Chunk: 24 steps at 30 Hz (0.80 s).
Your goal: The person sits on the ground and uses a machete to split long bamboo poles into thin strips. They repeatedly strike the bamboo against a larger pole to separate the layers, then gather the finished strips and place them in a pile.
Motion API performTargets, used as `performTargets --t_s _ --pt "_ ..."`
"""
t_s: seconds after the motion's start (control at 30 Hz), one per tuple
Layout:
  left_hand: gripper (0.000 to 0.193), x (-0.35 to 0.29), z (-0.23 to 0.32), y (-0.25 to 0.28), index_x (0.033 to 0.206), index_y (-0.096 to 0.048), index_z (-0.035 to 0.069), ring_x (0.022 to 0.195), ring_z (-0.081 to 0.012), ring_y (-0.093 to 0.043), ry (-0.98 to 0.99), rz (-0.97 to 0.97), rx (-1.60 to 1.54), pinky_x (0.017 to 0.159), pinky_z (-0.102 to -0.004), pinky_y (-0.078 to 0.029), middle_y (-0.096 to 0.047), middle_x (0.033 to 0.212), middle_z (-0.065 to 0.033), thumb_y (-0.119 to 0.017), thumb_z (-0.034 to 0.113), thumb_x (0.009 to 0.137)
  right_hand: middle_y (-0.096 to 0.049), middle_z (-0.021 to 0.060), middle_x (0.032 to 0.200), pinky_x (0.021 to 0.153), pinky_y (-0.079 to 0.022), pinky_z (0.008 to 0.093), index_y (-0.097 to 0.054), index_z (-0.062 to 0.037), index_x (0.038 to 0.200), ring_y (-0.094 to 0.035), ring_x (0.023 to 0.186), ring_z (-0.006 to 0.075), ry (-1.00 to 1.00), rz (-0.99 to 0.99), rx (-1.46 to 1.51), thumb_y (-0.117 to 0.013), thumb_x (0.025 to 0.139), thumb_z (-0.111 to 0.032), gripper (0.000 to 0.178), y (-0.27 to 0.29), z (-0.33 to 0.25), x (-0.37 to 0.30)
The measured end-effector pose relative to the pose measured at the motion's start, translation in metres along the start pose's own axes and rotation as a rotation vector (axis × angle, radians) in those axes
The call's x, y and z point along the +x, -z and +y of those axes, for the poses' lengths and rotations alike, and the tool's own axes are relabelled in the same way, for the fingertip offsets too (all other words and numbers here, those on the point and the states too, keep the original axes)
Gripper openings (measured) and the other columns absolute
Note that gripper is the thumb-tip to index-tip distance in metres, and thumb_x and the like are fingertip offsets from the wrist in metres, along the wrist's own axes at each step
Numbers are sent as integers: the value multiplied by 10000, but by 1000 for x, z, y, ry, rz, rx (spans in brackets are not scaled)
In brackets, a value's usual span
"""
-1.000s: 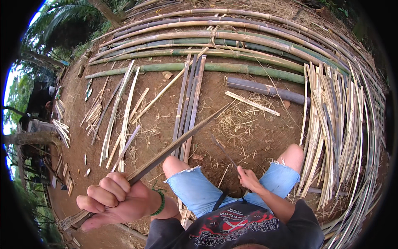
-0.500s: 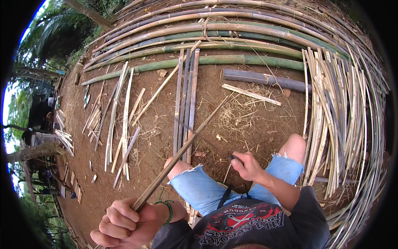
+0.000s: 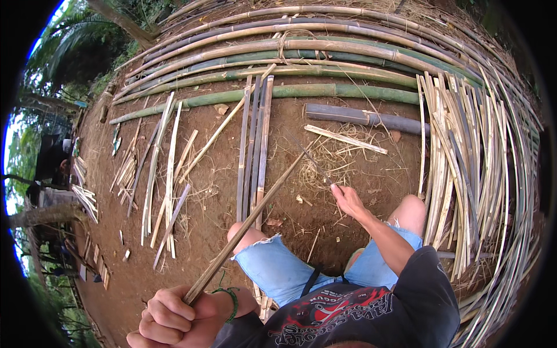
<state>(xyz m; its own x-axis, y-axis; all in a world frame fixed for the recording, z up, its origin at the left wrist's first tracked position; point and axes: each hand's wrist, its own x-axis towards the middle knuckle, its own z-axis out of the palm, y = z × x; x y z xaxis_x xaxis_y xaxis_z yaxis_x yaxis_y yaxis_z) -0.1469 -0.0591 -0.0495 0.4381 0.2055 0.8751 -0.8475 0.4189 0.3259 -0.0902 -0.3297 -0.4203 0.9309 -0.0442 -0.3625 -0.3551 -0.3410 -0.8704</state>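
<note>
At the lower left my left hand (image 3: pixel 165 318) is closed around the near end of a long brown bamboo strip (image 3: pixel 249 220). The strip slants up and away to the right, passing above my left knee. In my right hand (image 3: pixel 348 201), in front of my right knee, is a knife (image 3: pixel 320 169), gripped by its handle. Its long thin dark blade points away and to the left, near the strip's far end. Whether blade and strip touch I cannot tell. Curly bamboo shavings (image 3: pixel 331 168) lie on the ground beneath them.
Long bamboo poles (image 3: pixel 232 93) lie across the far side. A dark thick bamboo piece (image 3: pixel 365 118) and a short pale split piece (image 3: pixel 346 140) lie ahead. Split strips (image 3: pixel 452 162) are heaped at the right. Dark slats (image 3: pixel 253 151) and pale strips (image 3: pixel 165 174) lie ahead and left.
My right hand has moved forward, away from my body, carrying the knife up along the strip toward its far end. My left hand still holds the strip in nearly the same place.
</note>
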Motion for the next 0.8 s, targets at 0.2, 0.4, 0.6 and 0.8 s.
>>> performTargets --t_s 0.2,0.4,0.6,0.8 --pt "539 3 1 10 765 -398 144 456 -65 -255 -10 42 31 454 -228 -221 -333 570 51 -418 645 961 -514 143 578 577 -413 428 -611 31 838 -489 558 243 236 -113 36 -478 997 -479 550 -16 -22 -19" --pt "551 8 -9 2 754 -379 143 457 -70 -234 -34 24 16 444 -230 -206 -301 569 47 -388 655 959 -556 156 603 625 -450 452 -602 46 800 -533 585 313 -29 80 -208 -462 990 -526 619 6 49 51" --pt "531 9 -6 6 762 -366 143 462 -73 -225 -7 35 -19 439 -236 -201 -281 568 43 -400 631 969 -638 194 724 710 -481 448 -652 39 926 -625 716 317 -63 -14 -82 -458 981 -549 621 1 66 39" --pt "507 9 -3 12 771 -347 141 464 -71 -211 -14 60 73 428 -238 -196 -255 568 40 -426 598 976 -666 320 1033 929 -477 482 -664 108 1066 -643 1049 428 -171 7 -200 -420 945 -647 803 3 41 41"
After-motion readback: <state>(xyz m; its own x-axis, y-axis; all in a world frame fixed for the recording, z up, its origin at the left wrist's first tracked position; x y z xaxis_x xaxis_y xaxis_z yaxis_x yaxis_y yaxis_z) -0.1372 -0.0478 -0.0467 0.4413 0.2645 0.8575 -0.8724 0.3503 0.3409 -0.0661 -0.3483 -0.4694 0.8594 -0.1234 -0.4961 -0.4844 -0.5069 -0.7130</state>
